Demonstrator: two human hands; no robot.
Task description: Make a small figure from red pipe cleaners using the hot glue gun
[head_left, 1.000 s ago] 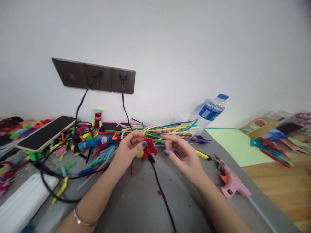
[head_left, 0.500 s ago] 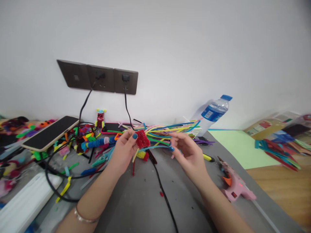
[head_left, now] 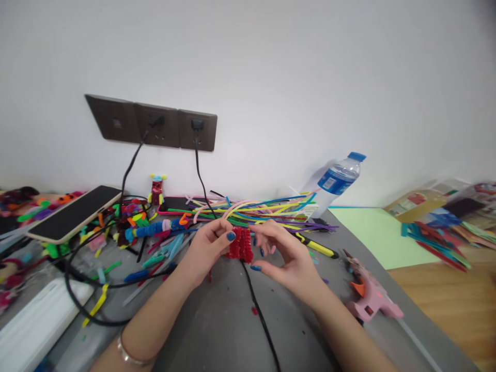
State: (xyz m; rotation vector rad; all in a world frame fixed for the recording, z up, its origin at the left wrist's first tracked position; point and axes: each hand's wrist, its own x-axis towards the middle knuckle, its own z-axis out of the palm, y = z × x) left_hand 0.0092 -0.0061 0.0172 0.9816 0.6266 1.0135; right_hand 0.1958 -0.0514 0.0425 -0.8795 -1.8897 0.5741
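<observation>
Lowered from its earlier position, the fuzzy, ridged red panel (head_left: 242, 245) sits between both hands: left hand (head_left: 207, 249) fingers pinch its left edge; right hand (head_left: 289, 256) fingers curve, parted, beside it.

Craft piece (head_left: 240, 246) deep red, ridged in rows — nails (head_left: 231, 236) blue; bracelet (head_left: 129, 356) silver; stems (head_left: 267, 207) mixed pink, yellow, blue, green, purple; table (head_left: 217, 330) plain grey; wall (head_left: 271, 77) off-white; socket panel (head_left: 116, 123) dark brown, cord (head_left: 258, 306) black; bottle (head_left: 351, 166) clear, cap (head_left: 357, 156) blue, label (head_left: 336, 182) blue and white; glue gun (head_left: 374, 295) pink, trigger (head_left: 358, 289) orange; cutter (head_left: 320, 247) yellow and black; paper (head_left: 360, 232) pale green — phone (head_left: 75, 213) black, cream edge
</observation>
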